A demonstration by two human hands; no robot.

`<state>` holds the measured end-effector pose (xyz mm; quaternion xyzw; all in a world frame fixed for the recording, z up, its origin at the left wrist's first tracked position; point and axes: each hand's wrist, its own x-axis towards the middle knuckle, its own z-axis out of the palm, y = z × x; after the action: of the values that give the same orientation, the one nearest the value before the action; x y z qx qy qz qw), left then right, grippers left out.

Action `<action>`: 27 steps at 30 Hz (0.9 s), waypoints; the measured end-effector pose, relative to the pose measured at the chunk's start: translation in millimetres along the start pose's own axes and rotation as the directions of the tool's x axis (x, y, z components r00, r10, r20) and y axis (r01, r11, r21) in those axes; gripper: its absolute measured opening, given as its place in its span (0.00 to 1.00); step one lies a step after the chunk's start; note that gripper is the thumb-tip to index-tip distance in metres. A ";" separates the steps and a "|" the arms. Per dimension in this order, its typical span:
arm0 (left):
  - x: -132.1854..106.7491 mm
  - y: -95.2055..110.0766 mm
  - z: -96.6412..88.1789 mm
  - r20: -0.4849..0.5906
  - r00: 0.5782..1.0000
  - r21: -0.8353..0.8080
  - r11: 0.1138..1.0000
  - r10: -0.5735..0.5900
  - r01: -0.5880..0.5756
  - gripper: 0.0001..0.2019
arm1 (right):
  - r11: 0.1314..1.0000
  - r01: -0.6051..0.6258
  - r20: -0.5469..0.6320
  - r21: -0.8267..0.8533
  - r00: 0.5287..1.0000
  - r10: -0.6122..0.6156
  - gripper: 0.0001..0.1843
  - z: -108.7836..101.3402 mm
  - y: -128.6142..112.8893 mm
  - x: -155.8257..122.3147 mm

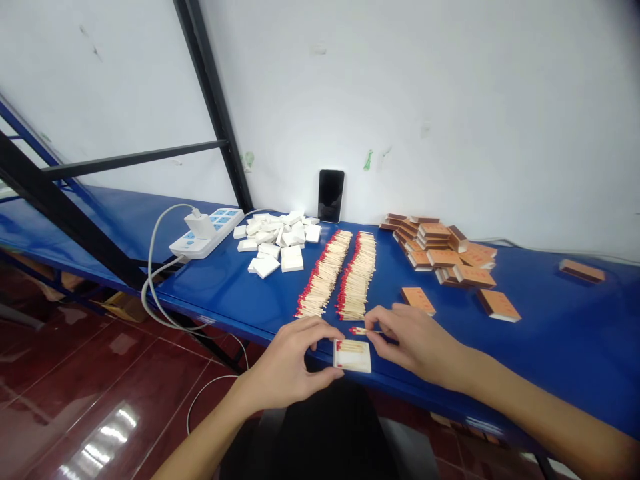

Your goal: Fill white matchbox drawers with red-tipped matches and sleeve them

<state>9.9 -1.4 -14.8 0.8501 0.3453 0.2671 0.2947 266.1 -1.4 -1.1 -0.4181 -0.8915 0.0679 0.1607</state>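
Note:
My left hand (290,363) pinches a small white matchbox tray (353,355) at the near edge of the blue table (225,287); several red-tipped matches lie in the tray. Just above the tray, my right hand (415,340) pinches a few matches (361,330) with their red heads pointing left. Two long rows of matches (343,273) lie on the table right behind my hands.
A pile of white inner trays (277,241) sits at the back left beside a white power strip (205,232) with cables. Orange matchbox sleeves (443,250) are heaped at the back right, with loose ones nearby. A black phone (331,195) leans on the wall.

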 end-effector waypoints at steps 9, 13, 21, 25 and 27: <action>1.8 2.9 7.0 -0.061 0.998 0.011 1.000 -0.013 0.014 0.15 | 0.984 0.101 -0.014 0.145 0.995 -0.100 0.05 8.6 -13.9 -1.8; 1.9 2.7 6.8 -0.059 0.998 0.007 1.000 -0.016 0.016 0.16 | 0.986 0.100 -0.033 0.132 0.995 -0.096 0.06 12.8 -13.0 -1.1; 2.1 3.2 6.6 -0.051 0.999 0.000 1.000 -0.019 0.019 0.16 | 0.985 0.078 -0.032 0.153 0.997 -0.074 0.06 12.5 -14.4 -1.2; 2.3 3.1 6.4 -0.050 0.999 -0.013 1.000 -0.013 0.012 0.16 | 0.982 0.086 -0.033 0.170 0.996 -0.082 0.07 12.5 -14.9 -0.7; 2.3 3.0 6.2 -0.051 0.999 -0.019 1.000 -0.011 0.010 0.16 | 0.979 0.089 -0.037 0.182 0.996 -0.084 0.08 12.2 -15.3 -0.8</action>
<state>16.7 -3.5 -16.3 0.8384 0.3545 0.2903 0.2951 251.4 -11.6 -8.9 -0.3634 -0.8963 0.1366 0.2142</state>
